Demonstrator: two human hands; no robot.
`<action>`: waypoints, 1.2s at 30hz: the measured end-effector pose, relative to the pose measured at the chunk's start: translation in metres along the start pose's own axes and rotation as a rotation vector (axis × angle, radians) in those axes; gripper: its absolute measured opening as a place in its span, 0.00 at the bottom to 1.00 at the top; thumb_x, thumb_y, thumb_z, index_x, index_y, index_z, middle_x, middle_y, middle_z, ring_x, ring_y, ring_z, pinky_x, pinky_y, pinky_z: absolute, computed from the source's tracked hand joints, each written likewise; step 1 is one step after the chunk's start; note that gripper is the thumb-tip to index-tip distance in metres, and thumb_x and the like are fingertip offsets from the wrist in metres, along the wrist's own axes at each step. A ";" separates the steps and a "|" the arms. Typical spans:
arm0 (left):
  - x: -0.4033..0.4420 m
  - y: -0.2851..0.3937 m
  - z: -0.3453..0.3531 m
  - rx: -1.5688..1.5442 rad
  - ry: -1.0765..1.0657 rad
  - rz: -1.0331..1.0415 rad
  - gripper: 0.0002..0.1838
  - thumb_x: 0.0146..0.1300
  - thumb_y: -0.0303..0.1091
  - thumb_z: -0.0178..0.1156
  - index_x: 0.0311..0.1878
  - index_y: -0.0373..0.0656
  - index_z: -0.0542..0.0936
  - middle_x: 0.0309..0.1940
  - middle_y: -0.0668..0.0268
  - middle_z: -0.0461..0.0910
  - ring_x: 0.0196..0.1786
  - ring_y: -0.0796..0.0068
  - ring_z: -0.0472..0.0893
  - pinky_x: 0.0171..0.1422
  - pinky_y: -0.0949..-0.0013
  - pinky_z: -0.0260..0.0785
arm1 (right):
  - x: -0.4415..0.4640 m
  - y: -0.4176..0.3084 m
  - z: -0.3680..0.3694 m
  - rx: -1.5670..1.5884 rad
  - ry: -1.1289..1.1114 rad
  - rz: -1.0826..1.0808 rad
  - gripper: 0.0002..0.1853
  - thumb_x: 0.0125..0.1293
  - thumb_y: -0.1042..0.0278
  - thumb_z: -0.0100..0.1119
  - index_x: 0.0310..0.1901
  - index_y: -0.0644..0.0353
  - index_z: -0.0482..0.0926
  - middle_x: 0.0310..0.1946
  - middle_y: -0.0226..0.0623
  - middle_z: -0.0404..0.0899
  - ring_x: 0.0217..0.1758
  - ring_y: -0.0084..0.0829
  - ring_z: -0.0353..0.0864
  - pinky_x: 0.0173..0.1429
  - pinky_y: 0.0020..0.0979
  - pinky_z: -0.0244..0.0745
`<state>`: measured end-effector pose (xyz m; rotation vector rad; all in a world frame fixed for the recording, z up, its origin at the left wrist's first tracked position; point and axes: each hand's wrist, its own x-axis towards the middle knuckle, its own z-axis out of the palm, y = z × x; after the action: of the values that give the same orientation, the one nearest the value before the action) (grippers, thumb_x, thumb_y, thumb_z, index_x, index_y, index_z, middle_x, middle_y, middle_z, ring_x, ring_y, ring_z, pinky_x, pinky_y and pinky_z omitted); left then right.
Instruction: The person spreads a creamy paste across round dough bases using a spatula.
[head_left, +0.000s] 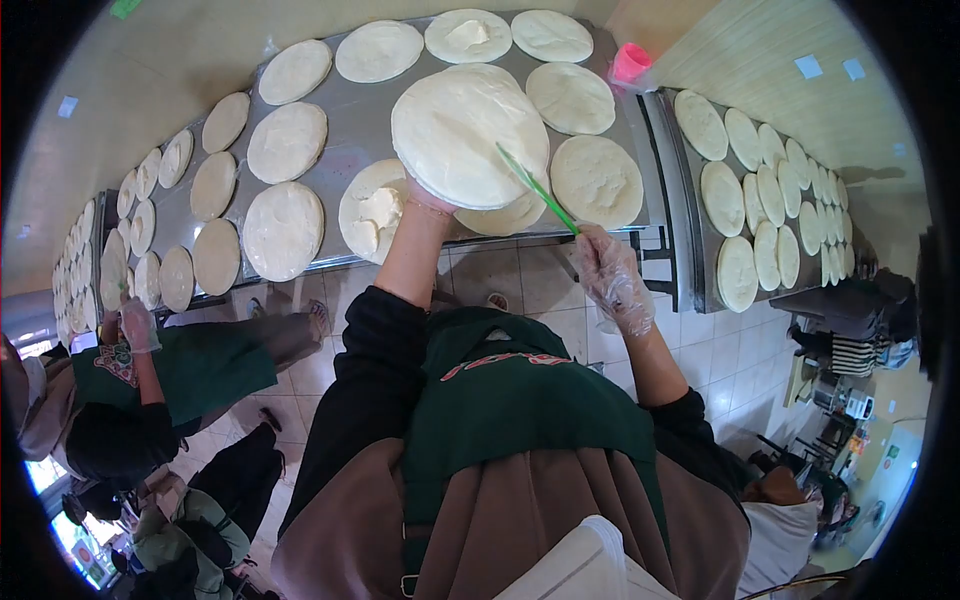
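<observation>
My left hand (430, 198) holds up a round flatbread (460, 120) from beneath. Its fingers are mostly hidden under the bread, whose top is coated with a smooth white spread. In my gloved right hand (613, 280) is a green spreading knife (548, 196), its blade tip resting on the coated top near the right side. Below and left of the raised bread lies another flatbread (355, 205) with a lump of pale spread (380, 210) on it. To the right sits a plain flatbread (597, 182) on the metal table (345, 100).
Many more rounds cover the table leftward and a second table (707, 285) at right. A pink cup (631, 62) stands at the back right corner. At left, a co-worker in a green apron (210, 355) works at the same row. Other people are behind on both sides.
</observation>
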<state>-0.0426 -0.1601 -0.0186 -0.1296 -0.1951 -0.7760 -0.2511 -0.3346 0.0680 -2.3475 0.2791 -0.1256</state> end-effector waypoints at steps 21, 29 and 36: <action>0.002 -0.035 -0.019 0.148 0.164 0.145 0.34 0.67 0.57 0.43 0.70 0.48 0.57 0.68 0.58 0.62 0.67 0.56 0.66 0.68 0.49 0.61 | -0.026 -0.002 0.025 0.058 -0.126 -0.193 0.08 0.63 0.73 0.54 0.43 0.61 0.75 0.31 0.49 0.79 0.35 0.50 0.80 0.37 0.42 0.74; -0.005 -0.035 -0.020 0.274 0.193 0.084 0.32 0.68 0.55 0.43 0.70 0.47 0.57 0.67 0.58 0.63 0.66 0.57 0.67 0.67 0.50 0.63 | -0.003 0.002 -0.014 0.122 0.135 -0.216 0.07 0.65 0.72 0.53 0.43 0.61 0.75 0.26 0.47 0.77 0.26 0.43 0.78 0.33 0.36 0.72; -0.012 -0.035 -0.022 0.369 0.240 0.029 0.31 0.69 0.53 0.43 0.70 0.47 0.57 0.67 0.58 0.63 0.65 0.58 0.68 0.66 0.52 0.65 | 0.035 -0.006 -0.027 0.001 0.278 -0.008 0.07 0.68 0.68 0.49 0.39 0.62 0.74 0.24 0.50 0.75 0.28 0.48 0.78 0.34 0.39 0.71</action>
<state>-0.0730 -0.1811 -0.0410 0.3078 -0.1052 -0.7083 -0.2203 -0.3571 0.0917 -2.3282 0.4040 -0.4577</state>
